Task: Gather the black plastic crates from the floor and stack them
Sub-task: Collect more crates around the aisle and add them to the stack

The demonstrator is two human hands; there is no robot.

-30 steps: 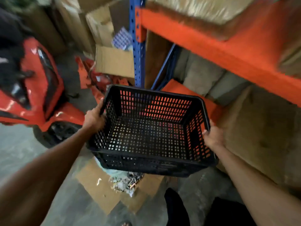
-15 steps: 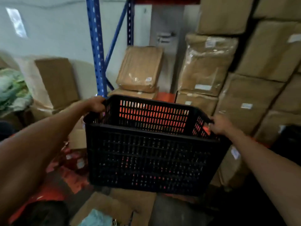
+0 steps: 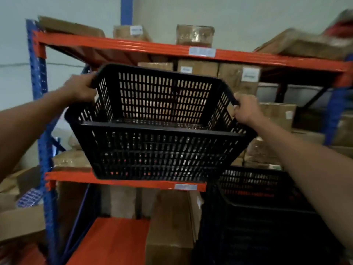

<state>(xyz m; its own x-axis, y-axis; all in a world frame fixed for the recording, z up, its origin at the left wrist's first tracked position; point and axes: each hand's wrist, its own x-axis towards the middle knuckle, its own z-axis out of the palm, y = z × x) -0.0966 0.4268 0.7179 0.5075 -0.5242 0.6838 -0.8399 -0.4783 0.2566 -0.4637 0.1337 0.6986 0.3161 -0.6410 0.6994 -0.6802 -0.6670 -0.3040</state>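
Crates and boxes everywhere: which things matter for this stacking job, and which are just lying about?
Job:
held black crate
stacked black crates
left hand
right hand

Lying about:
cardboard boxes
shelf rack

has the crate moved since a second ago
Yes. The black crate, held by the left hand and right hand, has risen from near the floor to between the orange shelf beams.

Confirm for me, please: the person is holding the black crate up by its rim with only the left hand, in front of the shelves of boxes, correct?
Not quite: the head view shows both hands on the crate. The left hand grips its left rim and the right hand its right rim. It is indeed held up before the shelves of boxes.
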